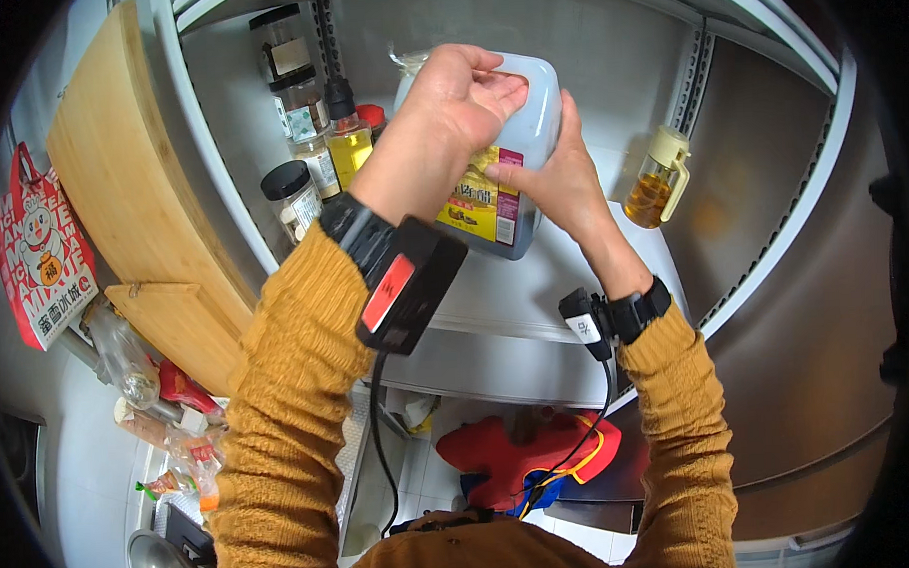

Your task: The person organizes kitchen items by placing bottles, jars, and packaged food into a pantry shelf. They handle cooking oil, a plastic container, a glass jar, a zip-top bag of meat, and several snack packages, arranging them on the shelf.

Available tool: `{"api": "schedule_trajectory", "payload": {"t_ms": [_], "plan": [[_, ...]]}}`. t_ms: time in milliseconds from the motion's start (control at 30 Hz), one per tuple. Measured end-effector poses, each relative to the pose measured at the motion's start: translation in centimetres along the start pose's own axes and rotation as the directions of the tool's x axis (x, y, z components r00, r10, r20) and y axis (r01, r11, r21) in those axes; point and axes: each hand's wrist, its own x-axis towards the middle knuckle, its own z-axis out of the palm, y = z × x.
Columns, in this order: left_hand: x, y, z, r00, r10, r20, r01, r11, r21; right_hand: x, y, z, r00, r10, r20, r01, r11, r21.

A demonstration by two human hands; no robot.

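Note:
A large translucent plastic jug (535, 123) with a yellow and purple label and dark liquid inside stands over the metal shelf. My right hand (563, 171) grips its right side, the thumb across the label. My left hand (472, 95) is at the jug's upper part, palm turned up and fingers curled by the handle area; whether the fingers go through the handle is hard to tell. The jug's neck is mostly hidden behind my left hand, with a bit of clear plastic wrap showing there.
Left of the jug are a bottle of yellow oil (350, 149), stacked jars (298, 113) and a black-lidded jar (292, 199). An oil dispenser (655, 179) stands at right. Wooden boards (142, 160) and a red and white bag (44, 246) are outside the rack's left side.

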Motion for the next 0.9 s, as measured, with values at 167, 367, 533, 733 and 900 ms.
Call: {"api": "schedule_trajectory", "payload": {"t_ms": [167,367,533,733,900], "plan": [[4.1,1.5,-1.6,0.966,-0.186,0.177,0.169,0.980,0.105,2.7,3.3,0.6,0.998,0.012,-0.058,-0.014,1.000,-0.027],[3.6,5.8,-4.1,0.978,-0.165,0.126,0.080,0.857,0.508,5.8,6.1,1.2,0.992,0.093,-0.080,-0.097,0.994,-0.053],[-0.6,8.5,-7.5,0.984,-0.108,0.144,0.021,0.864,0.502,7.8,8.1,2.4,0.997,0.070,-0.029,-0.070,0.998,0.005],[-5.3,8.4,-11.6,0.992,-0.015,0.123,-0.050,0.861,0.507,9.8,9.6,4.9,0.996,0.080,-0.028,-0.080,0.997,0.001],[-7.6,7.7,-14.1,0.998,-0.034,0.043,0.008,0.862,0.506,11.1,10.5,7.3,0.993,0.115,-0.024,-0.117,0.989,-0.088]]}}
